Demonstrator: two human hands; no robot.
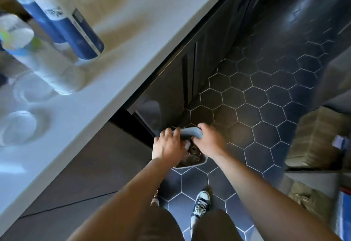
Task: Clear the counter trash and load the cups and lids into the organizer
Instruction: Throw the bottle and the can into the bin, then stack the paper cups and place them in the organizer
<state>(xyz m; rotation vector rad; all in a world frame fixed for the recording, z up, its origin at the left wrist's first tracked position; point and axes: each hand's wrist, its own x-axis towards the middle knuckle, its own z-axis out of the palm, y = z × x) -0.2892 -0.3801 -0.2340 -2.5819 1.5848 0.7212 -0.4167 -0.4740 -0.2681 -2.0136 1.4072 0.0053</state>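
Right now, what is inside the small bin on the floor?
Crumpled trash, some of it shiny, shows in the open bin. The left hand, right hand and the grey lid they grip cover the rest.

Dark hexagon floor tiles (pixel 273 111), cardboard box (pixel 319 138), sneaker (pixel 201 204)

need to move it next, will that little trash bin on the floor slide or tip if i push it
Probably light: the trash bin looks small and thin-walled, with only scraps inside. It would likely slide easily on the smooth hexagon tiles. Pushed high, near the grey lid, it might tip instead.
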